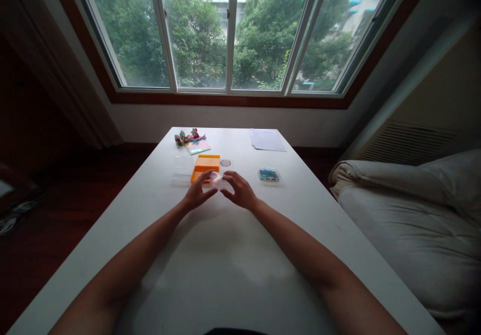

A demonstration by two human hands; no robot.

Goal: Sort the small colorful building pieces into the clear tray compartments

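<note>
Over the middle of the white table (210, 255), my left hand (199, 193) and my right hand (240, 192) face each other with curved fingers. Between their fingertips is a small see-through, faintly pinkish plastic piece (217, 178); its exact kind is hard to make out. Each hand seems to grip one side of it. Just behind my left fingers lies an opened orange plastic case (208, 161), partly covered by that hand. A clear piece with a dark-rimmed round mark (225, 163) lies beyond my right fingertips.
Clear plastic containers (182, 169) lie left of the orange case. To the right is a clear box of blue bits (269, 174). Small figurines (184, 138) and a pastel card (198, 147) sit far left, white paper sheets (266, 140) far right. A sofa (406, 214) flanks the table.
</note>
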